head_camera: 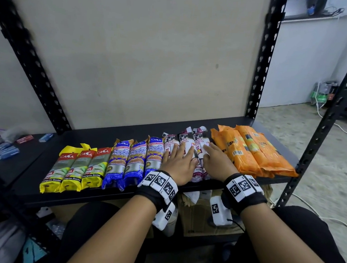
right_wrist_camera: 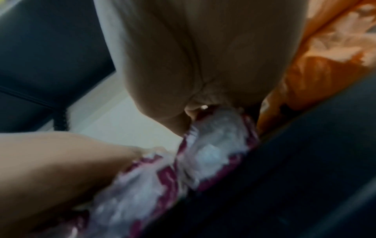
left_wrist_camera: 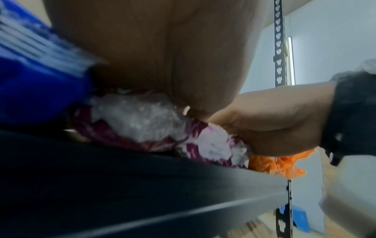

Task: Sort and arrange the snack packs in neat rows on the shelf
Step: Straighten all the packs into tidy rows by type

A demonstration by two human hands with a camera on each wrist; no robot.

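Note:
On the black shelf (head_camera: 127, 136) lies a row of packs: three yellow packs (head_camera: 73, 170), three blue packs (head_camera: 133, 159), three white-and-maroon packs (head_camera: 185, 139) and several orange packs (head_camera: 249, 151). My left hand (head_camera: 179, 162) lies flat with straight fingers on the left white-and-maroon packs. My right hand (head_camera: 215, 160) rests flat on the rightmost of them, beside the orange packs. The left wrist view shows the maroon pack ends (left_wrist_camera: 142, 122) under my palm; the right wrist view shows a maroon pack (right_wrist_camera: 213, 148) against an orange pack (right_wrist_camera: 317, 67).
Black slotted uprights (head_camera: 261, 61) frame the shelf. Small blue and red boxes (head_camera: 3, 150) lie on a surface at the left. Cardboard boxes (head_camera: 199, 213) sit below the shelf. Cables (head_camera: 343, 131) run across the floor at the right.

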